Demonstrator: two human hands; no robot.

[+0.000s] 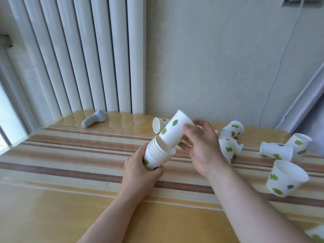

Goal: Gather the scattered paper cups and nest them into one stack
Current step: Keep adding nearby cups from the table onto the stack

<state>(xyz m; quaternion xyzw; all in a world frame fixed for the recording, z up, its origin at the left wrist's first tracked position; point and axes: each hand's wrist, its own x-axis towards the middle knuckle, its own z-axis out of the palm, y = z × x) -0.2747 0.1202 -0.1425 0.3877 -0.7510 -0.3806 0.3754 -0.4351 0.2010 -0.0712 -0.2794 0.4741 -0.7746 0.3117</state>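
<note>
Cups are what you are handling here: your left hand [140, 170] is wrapping around the base of a nested stack [157, 155], holding it tilted above the middle of the table [70, 155], with the rims pointing up and toward the far edge. Your right hand [201, 146] is pinching a single cup [173, 131] between thumb and fingers, bottom end up, and its lower end is sitting partly inside the mouth of the stack, tilted along the same line. Behind that cup, near the far edge, another cup [156, 125] is lying on its side with its opening facing left. Just beyond your right hand, a small cluster of cups [230, 139] is lying tumbled together, touching one another. Toward the right edge, 2 more cups [284, 149] are lying against each other, and nearer to you along that edge 1 cup [284, 179] is sitting tilted with its mouth open upward. At the near right corner, part of another cup [315, 235] is showing, mostly cut off. All of them are white with green leaf prints. A pale grey handheld device [94, 118] is lying near the far left corner, well apart from the cups. The table is wearing a striped cloth in brown and cream under a glossy cover.
</note>
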